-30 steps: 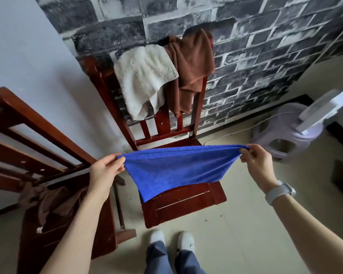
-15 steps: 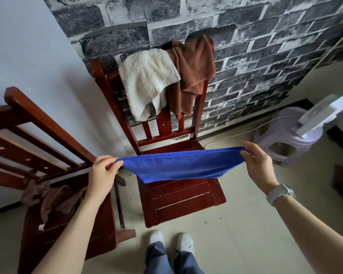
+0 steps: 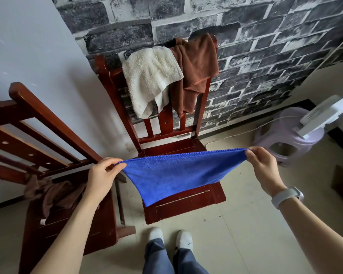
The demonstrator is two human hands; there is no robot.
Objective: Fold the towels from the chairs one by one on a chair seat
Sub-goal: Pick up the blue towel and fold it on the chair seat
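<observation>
Two hands hold one blue microfibre towel (image 3: 178, 175) stretched in the air above the seat of the middle red wooden chair (image 3: 186, 202). The left hand (image 3: 103, 178) pinches the towel's left top corner between thumb and curled fingers, and the right hand (image 3: 265, 169) pinches the right top corner the same way, so the cloth lies wholly between the two grips. Its stitched upper edge runs nearly level from left to right, slightly higher at the right hand, and this is the towel's long axis as held. Below that edge the cloth hangs down and narrows to a point at the lower left, over the front part of the seat; whether the tip touches the seat cannot be told. No label, tag or writing can be read on the towel or on anything else in view. Over the back of the same chair hang a cream terry towel (image 3: 151, 80) on the left and a brown towel (image 3: 196, 66) on the right, overlapping at their inner edges. On the seat of a second wooden chair (image 3: 48, 119) to the left lies a crumpled brown towel (image 3: 50, 192). The right wrist wears a pale wristband (image 3: 286, 195). Against the brick-patterned wall (image 3: 246, 36) at the right stands a lilac plastic stool (image 3: 289, 139) with a white device (image 3: 325, 113) resting on it. White shoes (image 3: 170, 237) stand on the tiled floor (image 3: 246, 234).
</observation>
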